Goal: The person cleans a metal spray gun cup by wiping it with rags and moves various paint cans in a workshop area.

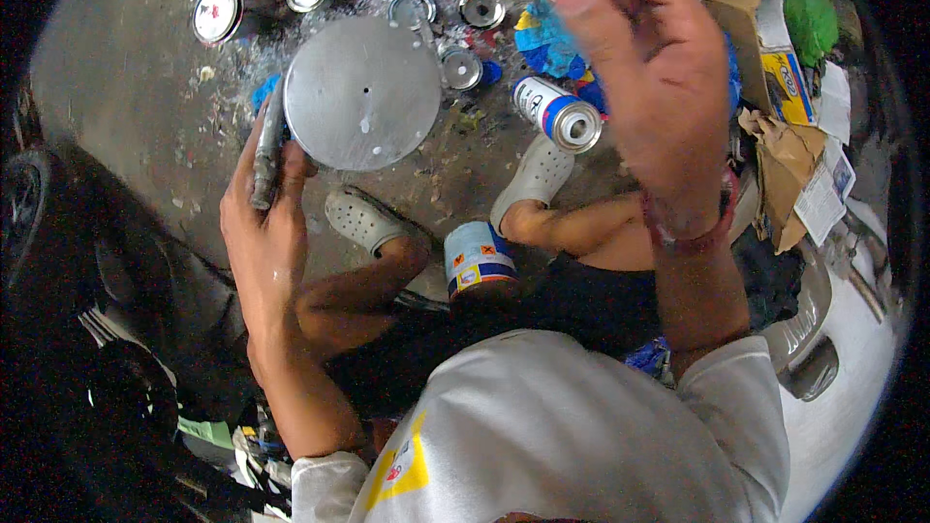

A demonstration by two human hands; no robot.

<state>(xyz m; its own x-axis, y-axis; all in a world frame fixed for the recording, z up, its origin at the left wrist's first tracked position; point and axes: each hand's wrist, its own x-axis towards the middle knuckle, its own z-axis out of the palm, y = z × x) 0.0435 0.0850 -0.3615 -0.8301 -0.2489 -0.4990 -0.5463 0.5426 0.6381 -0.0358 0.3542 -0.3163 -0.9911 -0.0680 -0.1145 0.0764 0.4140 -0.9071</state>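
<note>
A round metal disc [387, 63], smooth, pierced by a small central hole and spotted with pale drops, is occupying eleven o'clock in the view. At its eight o'clock, the left hand [263, 218] is clamping its thumb and fingers on a stained grey rod-shaped tool [264, 169]; whether they are touching the disc cannot be told. Toward three o'clock, a cylindrical metal can [557, 114] with a blue-and-white label is lying tipped over. Beyond it, the right hand [668, 87] is hanging raised with fingers partly curled and blurred; what they may be holding cannot be told. A labelled tin [480, 260] is standing toward five o'clock, while a lidded round tin [216, 15] is resting toward ten on rough, paint-splashed ground [145, 68].
</note>
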